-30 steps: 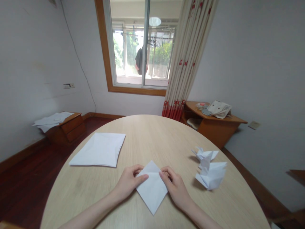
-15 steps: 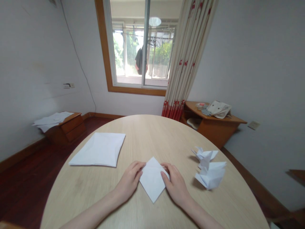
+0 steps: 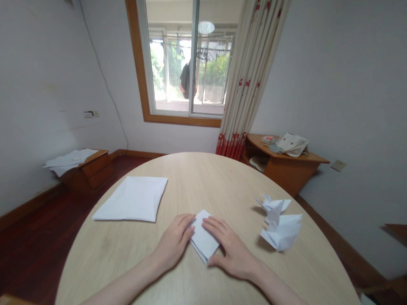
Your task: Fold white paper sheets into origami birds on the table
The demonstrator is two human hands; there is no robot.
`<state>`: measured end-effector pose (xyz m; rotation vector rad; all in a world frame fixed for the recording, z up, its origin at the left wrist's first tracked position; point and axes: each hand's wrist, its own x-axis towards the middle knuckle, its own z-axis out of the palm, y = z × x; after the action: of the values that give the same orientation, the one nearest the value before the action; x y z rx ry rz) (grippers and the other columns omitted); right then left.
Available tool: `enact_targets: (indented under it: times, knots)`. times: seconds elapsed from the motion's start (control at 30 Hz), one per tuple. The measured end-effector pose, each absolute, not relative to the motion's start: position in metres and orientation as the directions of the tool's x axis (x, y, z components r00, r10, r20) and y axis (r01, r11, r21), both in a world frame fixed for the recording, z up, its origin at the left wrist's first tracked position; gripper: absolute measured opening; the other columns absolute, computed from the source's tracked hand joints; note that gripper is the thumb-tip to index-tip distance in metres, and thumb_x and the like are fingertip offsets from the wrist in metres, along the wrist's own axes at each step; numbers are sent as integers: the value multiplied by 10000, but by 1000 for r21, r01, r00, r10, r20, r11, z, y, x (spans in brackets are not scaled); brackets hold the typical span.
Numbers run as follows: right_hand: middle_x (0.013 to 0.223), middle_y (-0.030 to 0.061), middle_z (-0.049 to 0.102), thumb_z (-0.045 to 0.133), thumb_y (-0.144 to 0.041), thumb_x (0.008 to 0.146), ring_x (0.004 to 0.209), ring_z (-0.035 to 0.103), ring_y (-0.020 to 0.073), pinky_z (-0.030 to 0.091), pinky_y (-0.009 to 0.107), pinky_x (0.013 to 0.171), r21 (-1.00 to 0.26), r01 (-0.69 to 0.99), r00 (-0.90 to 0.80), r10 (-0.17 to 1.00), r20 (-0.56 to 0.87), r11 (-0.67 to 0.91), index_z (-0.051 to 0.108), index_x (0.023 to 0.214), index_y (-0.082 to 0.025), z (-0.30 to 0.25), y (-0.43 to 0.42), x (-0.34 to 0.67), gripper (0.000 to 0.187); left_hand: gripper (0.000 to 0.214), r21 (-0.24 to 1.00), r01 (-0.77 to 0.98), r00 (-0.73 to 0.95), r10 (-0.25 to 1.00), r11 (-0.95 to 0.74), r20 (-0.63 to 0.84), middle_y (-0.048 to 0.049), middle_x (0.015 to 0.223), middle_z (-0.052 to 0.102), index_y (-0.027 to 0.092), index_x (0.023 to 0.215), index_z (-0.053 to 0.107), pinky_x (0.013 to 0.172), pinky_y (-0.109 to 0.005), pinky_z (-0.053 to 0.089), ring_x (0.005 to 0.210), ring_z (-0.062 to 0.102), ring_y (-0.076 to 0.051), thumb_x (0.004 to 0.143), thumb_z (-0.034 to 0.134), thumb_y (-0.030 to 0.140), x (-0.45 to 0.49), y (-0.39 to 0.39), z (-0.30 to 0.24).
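A white folded paper (image 3: 205, 238), diamond-shaped and in layers, lies on the round wooden table (image 3: 203, 178) between my hands. My left hand (image 3: 176, 238) holds its left edge, thumb and fingertips on the paper. Across the right side, the fingers of my right hand (image 3: 230, 250) press on the upper face while the thumb is at the bottom corner. Along the lower left edge the layers stand slightly apart. To the left is a stack of white paper sheets (image 3: 132, 199). Right of my hands stand folded paper birds, a near one (image 3: 282, 233) and a farther one (image 3: 273, 205).
Beyond the table are a window (image 3: 187, 63) and a patterned curtain (image 3: 243, 84). A corner shelf (image 3: 286, 163) with a cloth bag stands at the back right. On the left, papers lie on a low wooden cabinet (image 3: 97, 169).
My right hand has shifted from the paper's right edge onto its face, with the thumb down at the bottom corner. The paper looks narrower, and its layers now show at the lower left.
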<state>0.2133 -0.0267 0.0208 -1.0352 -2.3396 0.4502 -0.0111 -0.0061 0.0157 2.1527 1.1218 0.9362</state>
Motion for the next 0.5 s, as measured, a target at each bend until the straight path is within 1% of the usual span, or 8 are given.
enact_targets:
  times: [0.07,0.13,0.23,0.3,0.33,0.4,0.5]
  knots:
    - [1419,161,468,732,-542,727,1331,390,318,337,520,1085,-478,567,-585,737,339,671,431,1404,-206,21,-26,216,814,357,683,492,439,831,-540,341,-116,1261,573,198,1273,523,1028,-453,409,1176,511,-257,964,419,344,-12,-7,18]
    - [1411,169,476,723,-568,722,1319,411,318,344,517,1082,-478,559,-584,731,352,677,420,1413,-199,18,-24,219,840,453,630,506,483,798,-590,360,-128,1296,555,197,1314,494,1035,-473,397,1204,490,-281,924,512,429,-13,-6,19]
    - [1382,168,509,645,-572,798,1289,452,303,363,506,1067,-506,536,-571,731,373,676,424,1409,-198,13,-22,222,750,745,541,533,535,754,-651,380,-151,1361,503,188,1381,424,1069,-512,351,1263,437,-321,786,664,567,-14,-5,19]
    - [1361,165,530,599,-569,836,1268,475,292,378,497,1054,-532,524,-558,740,375,665,445,1391,-198,12,-21,223,684,916,500,548,553,739,-671,385,-161,1395,467,194,1422,367,1083,-531,328,1295,403,-339,691,727,612,-14,-5,18]
    - [1349,163,541,588,-565,846,1257,486,288,386,493,1047,-545,522,-551,747,372,656,462,1377,-198,11,-21,223,657,967,487,550,560,732,-679,389,-164,1406,453,202,1437,342,1084,-539,324,1304,392,-344,663,745,619,-13,-5,17]
    - [1318,157,568,584,-545,857,1226,515,281,404,482,1030,-570,527,-533,768,355,630,498,1341,-194,12,-22,222,604,1011,475,543,568,719,-692,399,-165,1417,436,219,1457,303,1081,-548,325,1312,383,-348,646,764,607,-13,-6,16]
    - [1268,143,604,598,-492,866,1174,553,272,429,464,1000,-609,540,-498,804,325,580,548,1281,-196,15,-23,220,513,1010,497,521,571,716,-694,401,-162,1421,428,234,1471,265,1071,-545,345,1313,385,-343,663,782,552,-11,-8,16]
